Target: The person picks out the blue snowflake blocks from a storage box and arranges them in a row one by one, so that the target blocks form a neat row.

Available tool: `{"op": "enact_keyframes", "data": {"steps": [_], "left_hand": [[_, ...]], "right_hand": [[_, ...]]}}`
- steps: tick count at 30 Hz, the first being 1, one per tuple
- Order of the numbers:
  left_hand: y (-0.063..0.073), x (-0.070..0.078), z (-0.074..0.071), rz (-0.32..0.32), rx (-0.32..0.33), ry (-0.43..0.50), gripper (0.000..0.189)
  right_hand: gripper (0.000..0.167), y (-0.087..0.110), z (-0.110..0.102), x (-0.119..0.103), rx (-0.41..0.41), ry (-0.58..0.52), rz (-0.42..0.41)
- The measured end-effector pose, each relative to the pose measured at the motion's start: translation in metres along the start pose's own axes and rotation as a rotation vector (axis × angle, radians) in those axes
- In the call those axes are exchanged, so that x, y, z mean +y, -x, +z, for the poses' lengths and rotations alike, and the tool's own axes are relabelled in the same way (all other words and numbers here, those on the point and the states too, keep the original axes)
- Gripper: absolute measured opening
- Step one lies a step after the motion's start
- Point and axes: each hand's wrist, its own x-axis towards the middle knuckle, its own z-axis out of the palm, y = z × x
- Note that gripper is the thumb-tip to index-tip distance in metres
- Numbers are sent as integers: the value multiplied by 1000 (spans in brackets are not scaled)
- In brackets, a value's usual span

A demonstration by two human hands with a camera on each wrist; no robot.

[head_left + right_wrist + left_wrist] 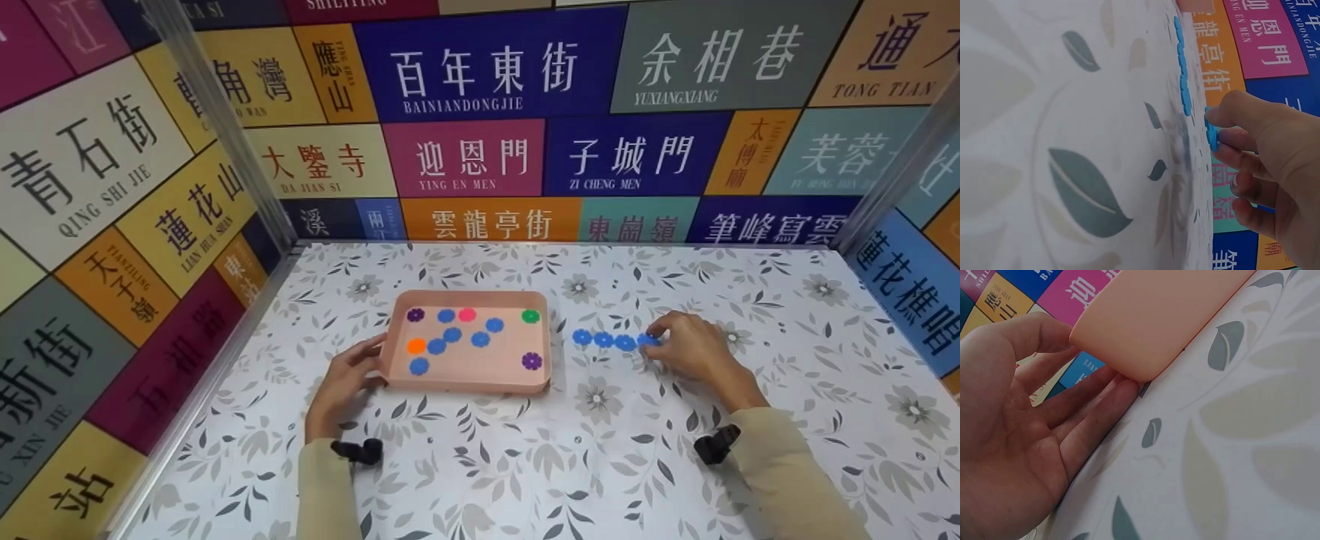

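On the patterned table stands a shallow pink tray (472, 373) with several flower-shaped plastic pieces in it, mostly blue, plus purple, orange, pink and green ones. My left hand (349, 382) holds the tray's left side; in the left wrist view, its thumb meets the rim and its fingers touch the lower corner. Right of the tray, three blue flower pieces (604, 340) lie in a row. At the row's right end my right hand (694, 349) pinches another blue flower piece (1211, 132) between thumb and fingertips, tilted and slightly apart from the row in the right wrist view.
Panels with Chinese lettering (487, 67) cover the walls behind and at both sides. The table (525, 465) has a white leaf-and-flower cover. A small black wrist camera (360, 451) sits on the left sleeve, another (716, 444) on the right.
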Motion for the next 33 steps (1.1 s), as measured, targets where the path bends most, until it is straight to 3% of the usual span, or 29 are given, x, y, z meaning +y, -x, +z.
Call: {"op": "enact_keyframes", "data": {"steps": [9, 17, 24, 28, 33], "left_hand": [[-2, 1, 1, -35, 16, -14, 48], [-2, 2, 1, -68, 17, -20, 48], [-2, 2, 1, -72, 24, -17, 49], [-2, 1, 1, -35, 22, 12, 48], [-2, -1, 1, -26, 28, 16, 48]], "right_hand": [[32, -2, 8, 7, -12, 0, -18], [34, -4, 4, -1, -29, 1, -19], [36, -13, 0, -34, -1, -52, -64], [37, -23, 2, -60, 29, -93, -107], [38, -38, 7, -90, -8, -155, -121]]}}
